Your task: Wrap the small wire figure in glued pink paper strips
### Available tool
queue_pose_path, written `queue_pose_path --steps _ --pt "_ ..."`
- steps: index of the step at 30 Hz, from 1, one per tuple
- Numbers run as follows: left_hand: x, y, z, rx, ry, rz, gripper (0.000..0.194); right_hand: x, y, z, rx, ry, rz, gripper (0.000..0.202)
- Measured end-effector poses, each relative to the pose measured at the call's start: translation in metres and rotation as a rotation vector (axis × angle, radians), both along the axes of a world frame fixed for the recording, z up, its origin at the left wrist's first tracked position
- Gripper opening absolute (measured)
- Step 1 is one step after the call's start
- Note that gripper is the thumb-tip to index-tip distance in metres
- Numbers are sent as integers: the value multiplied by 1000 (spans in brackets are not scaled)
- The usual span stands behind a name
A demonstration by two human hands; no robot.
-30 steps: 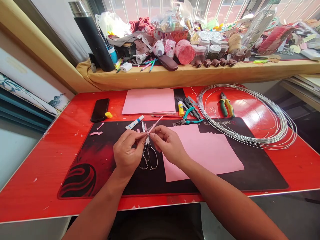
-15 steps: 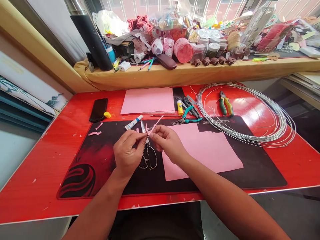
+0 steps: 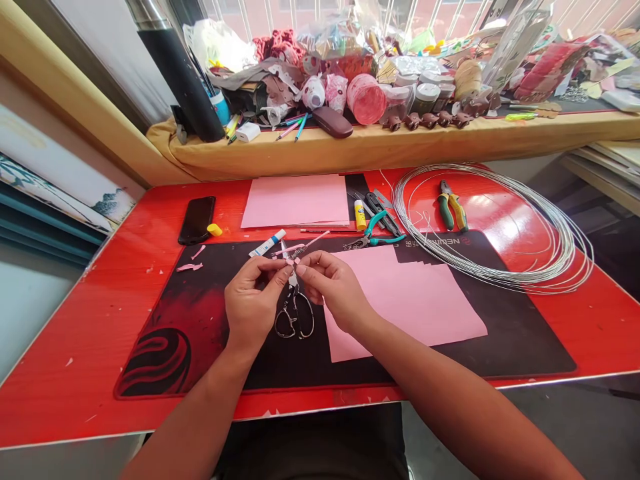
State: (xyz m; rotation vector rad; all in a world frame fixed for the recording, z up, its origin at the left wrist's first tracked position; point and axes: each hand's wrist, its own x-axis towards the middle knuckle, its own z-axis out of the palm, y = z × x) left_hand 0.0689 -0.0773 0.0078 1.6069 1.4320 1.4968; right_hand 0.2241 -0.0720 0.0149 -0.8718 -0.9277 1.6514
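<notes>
My left hand [image 3: 251,297] is closed in a pinch, thumb against forefinger, on a small piece of pink paper. Just beside it, my right hand [image 3: 336,287] pinches a narrow pink paper strip [image 3: 320,237], whose free end points up and to the right. The fingertips nearly meet, and the pinched ends are mostly hidden. Below them on the dark mat lie metal-handled scissors [image 3: 301,317], partly covered by the fingers. A pink sheet [image 3: 410,300] lies under and right of my right hand. Beyond my left hand is a white and blue tube [image 3: 267,243].
Teal-handled pliers [image 3: 385,230], a yellow glue stick [image 3: 359,215] and a black cutter [image 3: 383,212] lie past the hands. A wire coil [image 3: 565,250] and green-yellow pliers [image 3: 453,207] are right. Pink sheets [image 3: 295,200], a phone [image 3: 197,219] and paper scraps [image 3: 190,267] lie further left.
My hands have moved slightly apart, my left a little to the left. The pink strips between them have shifted, and more of the scissors shows.
</notes>
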Motion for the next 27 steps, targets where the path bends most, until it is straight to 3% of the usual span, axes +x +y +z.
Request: queue_pose_path --steps 15,22,27 --pt "0 -3 3 329 366 -31 10 0 0 0 -86 91 25 36" --pt "1 -4 2 255 288 -51 10 -1 1 1 -120 126 22 33" --pt "4 -3 -2 68 72 -46 5 -4 -1 0 -114 131 -12 33"
